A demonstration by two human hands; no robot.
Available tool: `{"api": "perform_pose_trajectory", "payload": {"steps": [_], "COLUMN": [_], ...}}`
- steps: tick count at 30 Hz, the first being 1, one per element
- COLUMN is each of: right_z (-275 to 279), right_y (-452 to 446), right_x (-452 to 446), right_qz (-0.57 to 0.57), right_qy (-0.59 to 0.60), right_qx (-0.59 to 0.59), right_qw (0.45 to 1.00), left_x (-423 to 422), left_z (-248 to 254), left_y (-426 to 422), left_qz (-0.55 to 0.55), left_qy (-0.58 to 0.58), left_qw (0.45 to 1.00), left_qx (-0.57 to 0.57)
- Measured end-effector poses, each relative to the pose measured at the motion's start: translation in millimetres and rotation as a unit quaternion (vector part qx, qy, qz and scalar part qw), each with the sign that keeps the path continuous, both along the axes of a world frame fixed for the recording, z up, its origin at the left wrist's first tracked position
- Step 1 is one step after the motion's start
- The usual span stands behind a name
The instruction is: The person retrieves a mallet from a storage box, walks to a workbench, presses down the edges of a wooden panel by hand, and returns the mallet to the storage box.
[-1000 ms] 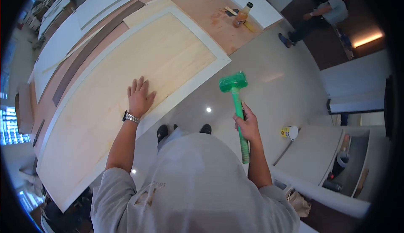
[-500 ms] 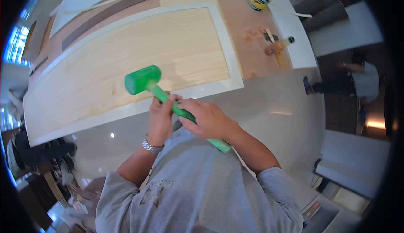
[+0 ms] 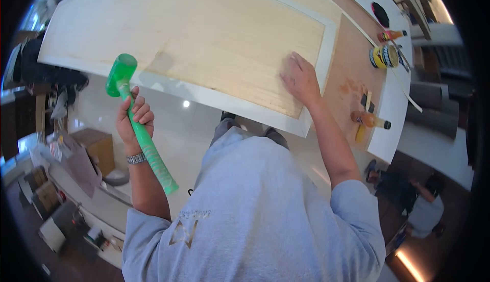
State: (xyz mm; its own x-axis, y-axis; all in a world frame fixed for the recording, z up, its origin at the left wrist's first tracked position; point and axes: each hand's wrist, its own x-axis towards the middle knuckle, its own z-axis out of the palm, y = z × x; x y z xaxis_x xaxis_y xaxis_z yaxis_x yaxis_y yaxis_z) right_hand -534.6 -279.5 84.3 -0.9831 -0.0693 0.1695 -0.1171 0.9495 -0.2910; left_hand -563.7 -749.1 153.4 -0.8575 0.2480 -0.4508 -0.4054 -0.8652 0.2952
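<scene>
My left hand [image 3: 135,116] is wrapped round the handle of a green mallet [image 3: 145,147], near its head, in front of the panel's near edge. The mallet head points up and to the left. My right hand [image 3: 301,79] rests on a pale wood panel [image 3: 204,32] with a white border, close to its right end. Its fingers look spread, slightly blurred, and hold nothing.
Right of the panel are an orange bottle [image 3: 368,119], a yellow can [image 3: 383,56] and another bottle [image 3: 391,35] on the worktable. A seated person [image 3: 426,210] is at the lower right. A cardboard box [image 3: 97,149] stands at the left.
The mallet has passed from my right hand to my left, after both held it. My right hand has moved onto the panel. The view has turned, so the panel appears rotated.
</scene>
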Motion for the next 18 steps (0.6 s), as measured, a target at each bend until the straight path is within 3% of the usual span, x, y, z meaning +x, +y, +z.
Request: {"api": "perform_pose_trajectory", "payload": {"steps": [2, 5, 8, 14, 18], "right_z": [-16.9, -34.3, -33.9, -1.6, 3.6], "right_y": [8.6, 9.5, 8.9, 33.6, 45.0], "right_x": [-13.4, -8.8, -8.9, -3.4, -7.2], "right_qz": [0.018, 0.014, 0.023, 0.099, 0.15], "right_qy": [-0.023, -0.017, -0.044, -0.222, -0.275], "right_qx": [0.034, 0.045, 0.046, 0.056, 0.061], "right_qw": [0.999, 0.999, 0.998, 0.968, 0.948], "left_x": [42.2, 117.0, 198.0, 256.6, 248.6], "left_z": [8.5, -36.4, -82.6, -43.6, -35.9], "left_y": [8.8, 27.1, 84.7, 244.6, 301.9], "left_qz": [0.082, 0.117, 0.139, 0.121, 0.234], "left_qy": [-0.04, -0.179, -0.224, -0.195, -0.139], "left_qw": [0.985, 0.942, 0.933, 0.919, 0.904], "left_qx": [-0.145, -0.258, -0.245, -0.32, -0.33]}}
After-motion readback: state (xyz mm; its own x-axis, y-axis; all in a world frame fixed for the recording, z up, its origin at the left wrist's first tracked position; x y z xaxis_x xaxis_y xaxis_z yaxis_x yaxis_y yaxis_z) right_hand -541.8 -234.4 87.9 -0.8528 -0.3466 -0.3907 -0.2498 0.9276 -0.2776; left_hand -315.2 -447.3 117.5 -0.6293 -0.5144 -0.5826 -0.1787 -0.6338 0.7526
